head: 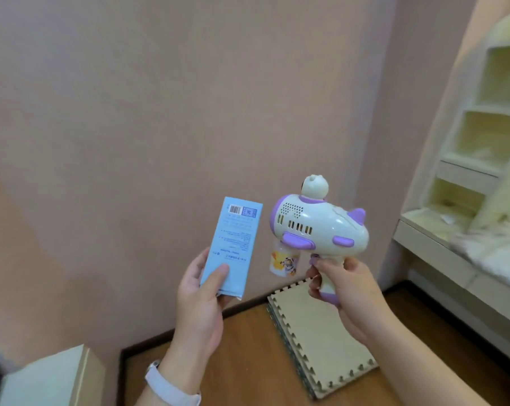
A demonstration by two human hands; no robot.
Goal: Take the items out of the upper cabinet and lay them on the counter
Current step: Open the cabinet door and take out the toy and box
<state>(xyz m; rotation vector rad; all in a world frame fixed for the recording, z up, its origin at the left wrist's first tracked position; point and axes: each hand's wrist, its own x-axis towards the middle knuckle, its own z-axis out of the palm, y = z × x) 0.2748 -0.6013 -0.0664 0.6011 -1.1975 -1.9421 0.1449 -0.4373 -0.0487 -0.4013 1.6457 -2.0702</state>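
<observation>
Head view, left hand (199,300) gripping blue box (231,246), right hand (346,288) gripping apparently bubble-gun toy (318,227)

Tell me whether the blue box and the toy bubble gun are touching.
Apart. The head view shows a strip of pink wall between the blue box and the toy bubble gun.

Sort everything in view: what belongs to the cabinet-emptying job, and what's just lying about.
Job: light-blue box, held in the left hand; toy bubble gun, gripped by the right hand.
Lying about: stacked foam puzzle mats on the floor; cardboard box, lower left; cream shelf unit, right.
</observation>
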